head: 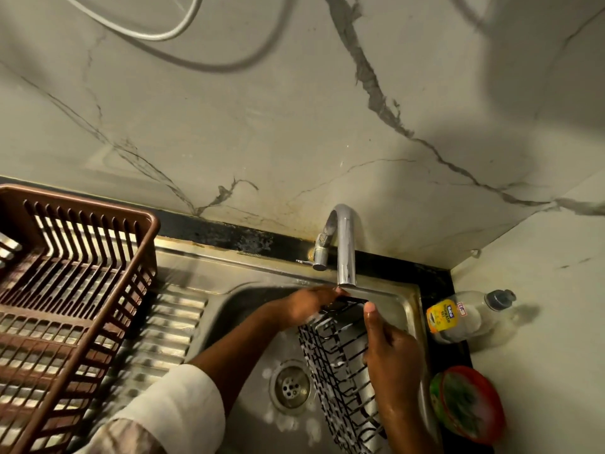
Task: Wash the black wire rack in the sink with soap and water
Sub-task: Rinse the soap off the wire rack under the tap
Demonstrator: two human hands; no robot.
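The black wire rack, streaked with suds, stands tilted in the right half of the sink, its top end just under the tap. The left hand grasps that top end; the right hand grips the rack's right side, thumb up along the wire. Soapy wire is slick, so the rack could slip and knock the dish soap bottle at the sink's right edge
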